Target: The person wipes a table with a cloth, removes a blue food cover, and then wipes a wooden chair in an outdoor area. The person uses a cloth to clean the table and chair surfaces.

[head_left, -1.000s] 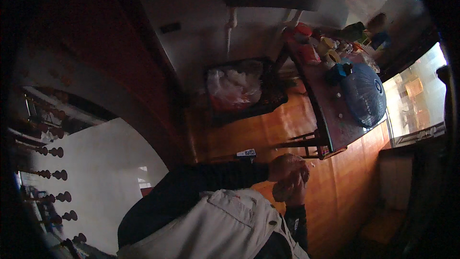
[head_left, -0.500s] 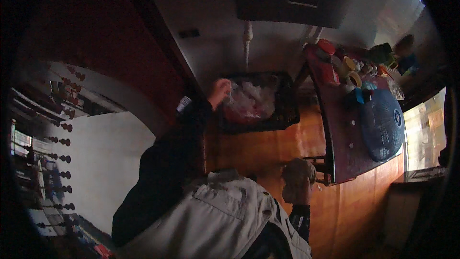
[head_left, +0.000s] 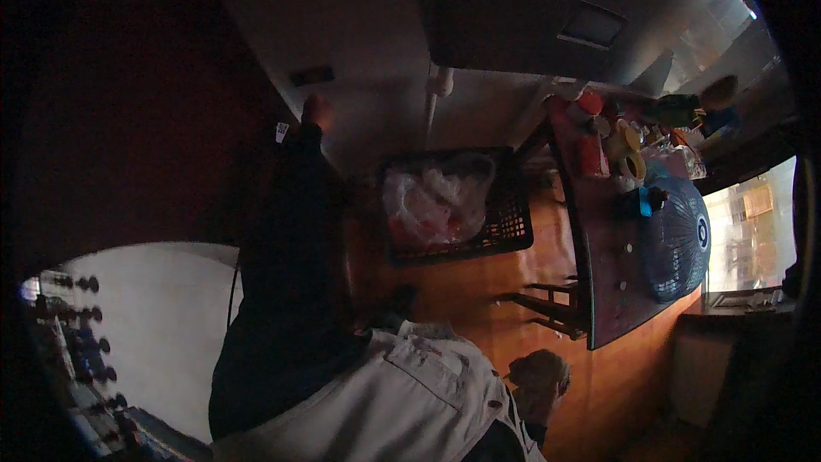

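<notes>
Your left hand (head_left: 317, 111), upper left of the frame, is raised just below a dark wall plate (head_left: 312, 75); blur leaves its grip and any contact impossible to tell. Your right hand (head_left: 540, 385), lower right of centre, is too shadowed to determine its grip. A black crate (head_left: 515, 224) at centre contains a translucent plastic bag (head_left: 434, 201).

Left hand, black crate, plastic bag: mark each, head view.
left hand (head_left: 317, 111): head view, middle of the blurred hand.
black crate (head_left: 511, 224): head view, lattice at its right end.
plastic bag (head_left: 432, 197): head view, middle of its crumpled surface.
</notes>
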A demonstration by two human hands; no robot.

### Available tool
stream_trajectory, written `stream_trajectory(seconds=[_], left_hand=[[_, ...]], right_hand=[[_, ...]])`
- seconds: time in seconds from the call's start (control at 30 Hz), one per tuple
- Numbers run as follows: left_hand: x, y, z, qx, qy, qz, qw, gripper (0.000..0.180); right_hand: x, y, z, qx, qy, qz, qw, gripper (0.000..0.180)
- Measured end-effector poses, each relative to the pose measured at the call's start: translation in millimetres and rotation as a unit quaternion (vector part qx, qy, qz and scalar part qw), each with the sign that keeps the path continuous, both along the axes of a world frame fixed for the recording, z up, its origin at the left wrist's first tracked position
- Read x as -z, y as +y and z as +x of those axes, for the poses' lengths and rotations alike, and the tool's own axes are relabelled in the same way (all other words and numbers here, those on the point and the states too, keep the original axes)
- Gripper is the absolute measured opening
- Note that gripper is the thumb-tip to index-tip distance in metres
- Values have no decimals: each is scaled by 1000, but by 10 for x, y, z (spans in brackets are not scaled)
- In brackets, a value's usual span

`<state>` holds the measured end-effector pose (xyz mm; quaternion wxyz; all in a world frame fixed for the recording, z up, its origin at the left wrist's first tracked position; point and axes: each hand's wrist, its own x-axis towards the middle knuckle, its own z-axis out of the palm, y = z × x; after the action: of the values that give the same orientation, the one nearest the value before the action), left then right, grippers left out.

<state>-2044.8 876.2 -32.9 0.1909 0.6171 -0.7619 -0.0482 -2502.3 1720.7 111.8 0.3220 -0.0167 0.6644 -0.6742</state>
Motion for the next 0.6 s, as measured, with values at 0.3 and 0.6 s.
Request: stream_trajectory(seconds=[0.3, 0.6], left_hand=[[422, -1038, 584, 78, -298, 7, 951, 40], [163, -996, 454, -158, 319, 274, 893, 36]], right_hand=[[-437, 31, 508, 79, 48, 40, 995, 50], [-658, -256, 552, 40, 86, 52, 994, 49]])
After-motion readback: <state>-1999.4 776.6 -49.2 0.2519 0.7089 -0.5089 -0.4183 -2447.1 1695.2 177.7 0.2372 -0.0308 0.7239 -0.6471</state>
